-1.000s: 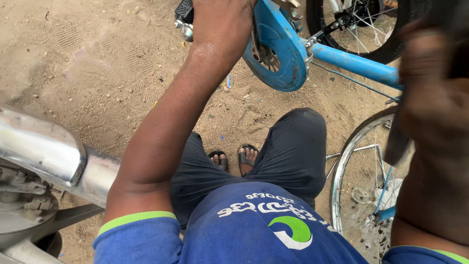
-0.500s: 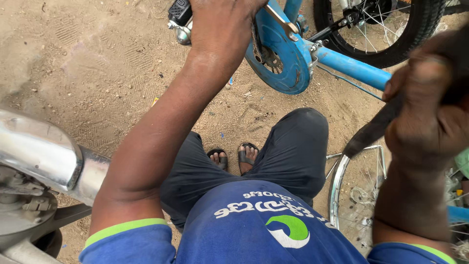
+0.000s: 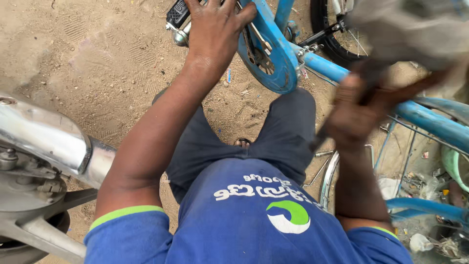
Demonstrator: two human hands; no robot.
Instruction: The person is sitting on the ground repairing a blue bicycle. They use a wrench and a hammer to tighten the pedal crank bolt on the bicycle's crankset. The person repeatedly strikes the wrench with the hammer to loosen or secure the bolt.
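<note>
sandy ground (image 3: 97, 58), tan and marked with tread prints, fills the background.
blue bicycle frame (image 3: 430, 122), lying across the upper right, tubes running down towards the right edge.
chrome exhaust pipe (image 3: 44, 137) of a motorcycle, at the left edge, well apart from the bicycle.
black tyre (image 3: 332, 44) with spokes, top centre-right, behind the frame.
spoked wheel rim (image 3: 330, 181), lower right, just beside the person's right knee.
blue chain guard (image 3: 273, 54), rounded, top centre, between the two hands.
left hand (image 3: 215, 29), grip clenched over the crank area, touching the chain guard.
right hand (image 3: 351, 115), blurred, grip clenched on a dark tool handle (image 3: 376, 78) near the frame.
black pedal (image 3: 178, 12), at the top edge, just beside the left hand.
</note>
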